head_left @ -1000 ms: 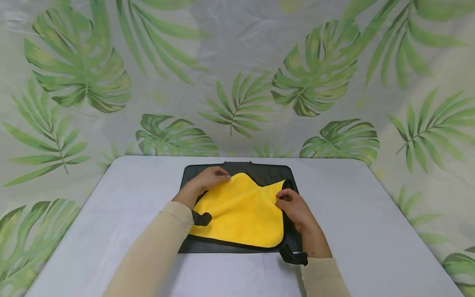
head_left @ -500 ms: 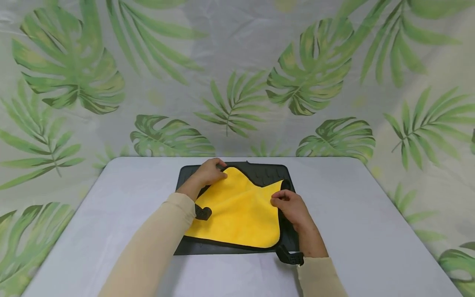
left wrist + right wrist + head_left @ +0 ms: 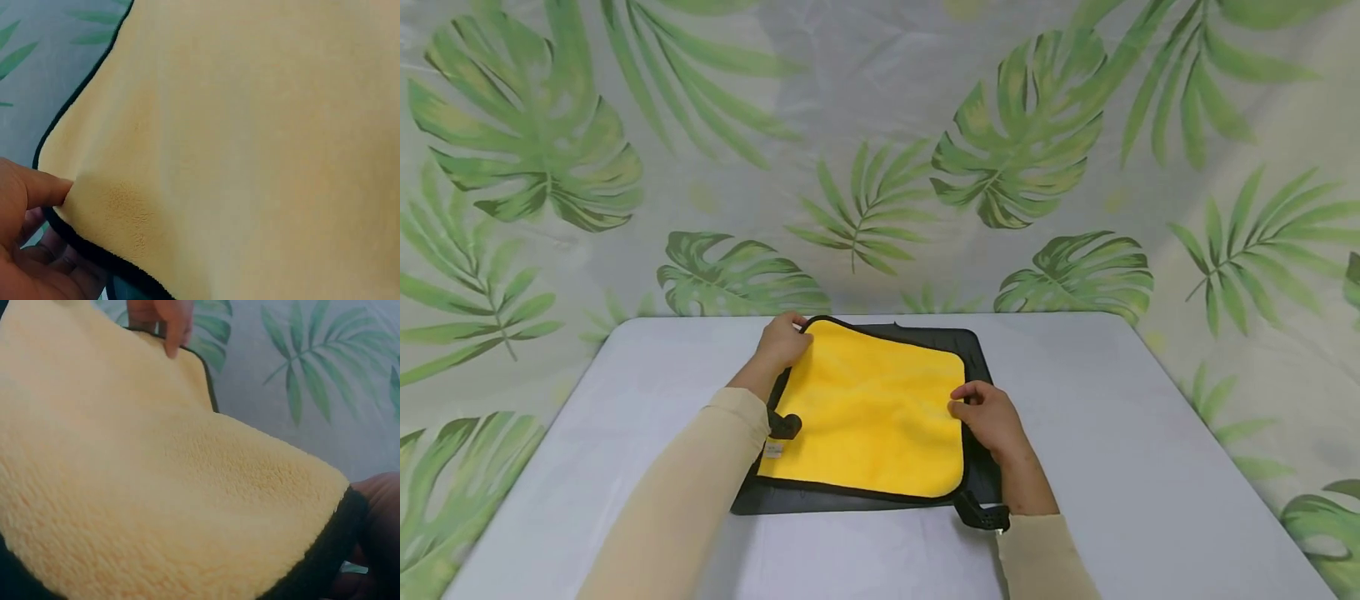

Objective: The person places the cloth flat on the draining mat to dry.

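A yellow cloth (image 3: pixel 872 408) with a black border lies spread over a dark mat, a small white tag near its lower left edge. My left hand (image 3: pixel 781 343) pinches the cloth's far left corner; in the left wrist view the thumb of that hand (image 3: pixel 37 231) presses on the yellow face, other fingers behind the border. My right hand (image 3: pixel 996 421) holds the right edge between thumb and fingers. The right wrist view shows the cloth (image 3: pixel 156 462) close up, the right hand (image 3: pixel 378 531) at its border and the left hand (image 3: pixel 164 319) beyond.
The dark mat (image 3: pixel 820 502) shows along the cloth's near and right sides, on a white-covered table (image 3: pixel 1075 400). Behind the table hangs a pale curtain (image 3: pixel 865 100) with green leaf prints. Black wrist devices sit at both wrists, the left one over the cloth.
My left hand has moved left and slightly away, drawing its corner out. The cloth's far edge, dipped and folded before, is now nearly straight. The right hand keeps about its place.
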The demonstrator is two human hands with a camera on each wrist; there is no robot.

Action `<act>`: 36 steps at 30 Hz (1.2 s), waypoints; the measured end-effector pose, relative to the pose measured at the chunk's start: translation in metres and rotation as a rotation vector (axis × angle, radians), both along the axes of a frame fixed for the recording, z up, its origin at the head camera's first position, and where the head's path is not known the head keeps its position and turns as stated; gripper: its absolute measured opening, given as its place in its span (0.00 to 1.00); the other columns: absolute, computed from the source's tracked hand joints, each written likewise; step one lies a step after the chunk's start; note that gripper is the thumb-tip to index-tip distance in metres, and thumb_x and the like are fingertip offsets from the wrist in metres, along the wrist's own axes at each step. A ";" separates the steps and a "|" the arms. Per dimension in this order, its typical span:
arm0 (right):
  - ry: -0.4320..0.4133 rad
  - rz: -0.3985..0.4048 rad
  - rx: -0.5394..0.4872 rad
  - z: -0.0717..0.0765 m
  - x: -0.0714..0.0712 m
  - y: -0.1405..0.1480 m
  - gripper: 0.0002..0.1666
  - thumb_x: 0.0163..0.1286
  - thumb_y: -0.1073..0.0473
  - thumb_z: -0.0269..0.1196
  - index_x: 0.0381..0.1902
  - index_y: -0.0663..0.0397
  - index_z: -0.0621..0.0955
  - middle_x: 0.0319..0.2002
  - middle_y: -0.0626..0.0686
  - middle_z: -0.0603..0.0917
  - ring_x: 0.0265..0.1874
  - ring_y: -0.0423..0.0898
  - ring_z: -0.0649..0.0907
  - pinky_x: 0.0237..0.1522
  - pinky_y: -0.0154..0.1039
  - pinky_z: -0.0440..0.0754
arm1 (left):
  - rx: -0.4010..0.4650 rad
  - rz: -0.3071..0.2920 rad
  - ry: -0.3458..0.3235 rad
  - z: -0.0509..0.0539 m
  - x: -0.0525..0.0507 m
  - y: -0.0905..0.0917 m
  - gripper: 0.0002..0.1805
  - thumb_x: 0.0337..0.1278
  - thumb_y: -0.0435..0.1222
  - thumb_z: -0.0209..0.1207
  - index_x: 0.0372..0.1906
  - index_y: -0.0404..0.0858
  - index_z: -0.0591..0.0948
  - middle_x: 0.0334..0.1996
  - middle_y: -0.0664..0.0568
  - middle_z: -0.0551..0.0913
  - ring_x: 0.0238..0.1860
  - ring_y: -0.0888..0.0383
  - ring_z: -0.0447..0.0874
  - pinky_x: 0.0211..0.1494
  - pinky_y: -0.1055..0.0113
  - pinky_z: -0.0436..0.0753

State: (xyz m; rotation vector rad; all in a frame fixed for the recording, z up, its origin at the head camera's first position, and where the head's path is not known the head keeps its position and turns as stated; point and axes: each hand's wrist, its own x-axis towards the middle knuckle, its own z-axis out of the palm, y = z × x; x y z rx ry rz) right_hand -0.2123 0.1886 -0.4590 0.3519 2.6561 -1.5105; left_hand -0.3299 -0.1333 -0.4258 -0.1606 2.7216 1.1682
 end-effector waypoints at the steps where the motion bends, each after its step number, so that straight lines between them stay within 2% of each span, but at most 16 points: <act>1: 0.001 0.001 0.005 0.000 0.000 0.000 0.13 0.69 0.57 0.66 0.47 0.57 0.83 0.33 0.53 0.76 0.33 0.49 0.74 0.33 0.38 0.71 | 0.008 0.017 -0.001 0.000 0.000 -0.003 0.20 0.74 0.38 0.54 0.65 0.37 0.74 0.59 0.38 0.80 0.47 0.46 0.82 0.49 0.57 0.84; 3: 0.004 0.005 0.015 0.000 0.001 0.000 0.13 0.69 0.57 0.66 0.49 0.57 0.82 0.34 0.54 0.76 0.33 0.50 0.74 0.33 0.38 0.71 | 0.019 0.037 -0.008 0.000 0.002 -0.008 0.21 0.74 0.39 0.53 0.65 0.36 0.74 0.60 0.37 0.79 0.48 0.46 0.82 0.51 0.57 0.85; 5: 0.007 0.006 0.017 0.000 0.001 0.000 0.15 0.69 0.57 0.66 0.51 0.57 0.82 0.37 0.56 0.77 0.35 0.51 0.75 0.34 0.39 0.72 | 0.018 0.030 -0.022 0.001 0.005 -0.012 0.21 0.74 0.40 0.53 0.64 0.34 0.74 0.61 0.37 0.78 0.53 0.44 0.82 0.55 0.55 0.84; 10: 0.000 -0.018 -0.051 -0.002 -0.004 0.001 0.25 0.71 0.55 0.64 0.63 0.56 0.76 0.51 0.63 0.81 0.46 0.56 0.80 0.48 0.43 0.78 | 0.027 -0.034 -0.093 -0.001 0.010 -0.021 0.26 0.73 0.44 0.55 0.66 0.31 0.74 0.64 0.36 0.76 0.59 0.41 0.81 0.59 0.52 0.85; 14: -0.046 -0.047 -0.156 -0.006 -0.013 0.003 0.31 0.75 0.51 0.61 0.72 0.53 0.70 0.61 0.66 0.80 0.54 0.59 0.82 0.57 0.49 0.80 | 0.010 -0.060 -0.139 -0.005 0.011 -0.028 0.28 0.75 0.45 0.54 0.67 0.30 0.73 0.65 0.35 0.75 0.58 0.42 0.81 0.56 0.52 0.87; 17: -0.077 -0.074 -0.205 -0.007 -0.023 0.005 0.34 0.77 0.48 0.59 0.75 0.52 0.67 0.67 0.64 0.76 0.56 0.57 0.80 0.59 0.50 0.80 | 0.037 -0.066 -0.179 -0.005 0.012 -0.030 0.27 0.74 0.44 0.55 0.67 0.30 0.72 0.64 0.36 0.75 0.56 0.45 0.81 0.54 0.53 0.88; 20: -0.092 -0.085 -0.226 -0.005 -0.035 0.007 0.34 0.77 0.48 0.59 0.76 0.55 0.67 0.69 0.63 0.73 0.59 0.58 0.79 0.62 0.52 0.80 | 0.083 -0.086 -0.236 -0.004 0.013 -0.029 0.23 0.73 0.43 0.57 0.63 0.32 0.74 0.56 0.39 0.77 0.50 0.49 0.82 0.50 0.55 0.88; 24: -0.110 -0.055 -0.170 -0.003 -0.052 0.009 0.31 0.79 0.52 0.58 0.73 0.61 0.70 0.70 0.65 0.73 0.64 0.60 0.78 0.65 0.55 0.80 | 0.105 -0.112 -0.267 -0.004 0.014 -0.031 0.11 0.73 0.41 0.57 0.48 0.37 0.76 0.38 0.48 0.75 0.37 0.55 0.79 0.40 0.61 0.86; 26: -0.108 -0.039 -0.107 -0.002 -0.060 0.010 0.29 0.79 0.53 0.57 0.71 0.62 0.72 0.68 0.66 0.74 0.61 0.60 0.79 0.60 0.52 0.83 | 0.101 -0.112 -0.265 -0.005 0.014 -0.032 0.08 0.73 0.40 0.56 0.40 0.39 0.74 0.32 0.51 0.72 0.32 0.57 0.75 0.37 0.63 0.84; 29: -0.082 -0.035 -0.020 -0.002 -0.071 0.012 0.26 0.79 0.53 0.56 0.68 0.61 0.75 0.64 0.65 0.77 0.54 0.58 0.81 0.49 0.45 0.86 | 0.093 -0.110 -0.271 -0.008 0.014 -0.034 0.10 0.73 0.40 0.54 0.35 0.41 0.70 0.29 0.52 0.68 0.27 0.59 0.70 0.34 0.65 0.83; 32: -0.054 -0.034 0.022 0.000 -0.081 0.012 0.25 0.78 0.53 0.56 0.66 0.60 0.76 0.62 0.64 0.78 0.50 0.56 0.82 0.43 0.41 0.85 | 0.094 -0.111 -0.288 -0.009 0.015 -0.037 0.10 0.74 0.40 0.53 0.36 0.41 0.69 0.30 0.51 0.68 0.26 0.59 0.70 0.33 0.65 0.84; 36: -0.050 -0.018 0.031 0.003 -0.092 0.011 0.25 0.78 0.52 0.56 0.66 0.60 0.75 0.62 0.64 0.78 0.51 0.57 0.82 0.48 0.44 0.86 | 0.106 -0.100 -0.295 -0.008 0.018 -0.042 0.09 0.74 0.40 0.52 0.44 0.38 0.71 0.37 0.47 0.72 0.27 0.57 0.75 0.33 0.64 0.87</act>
